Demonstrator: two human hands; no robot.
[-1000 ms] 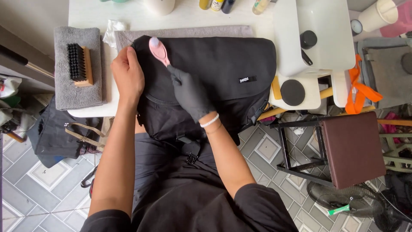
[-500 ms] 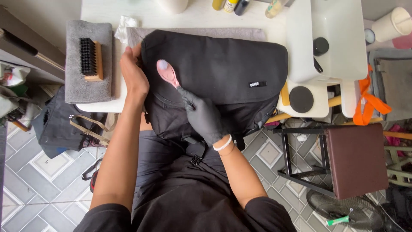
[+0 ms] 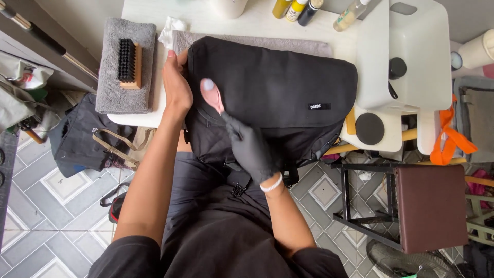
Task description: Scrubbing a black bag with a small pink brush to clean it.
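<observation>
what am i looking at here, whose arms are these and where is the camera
The camera sits on a person's head and looks straight down, so the arms are their own. The bare left hand steadies the edge of a black fabric messenger bag that lies on a white table. The black-gloved right hand holds a small pink-handled brush against the bag. Beside it, a wooden brush with black bristles rests on a folded grey towel.
</observation>
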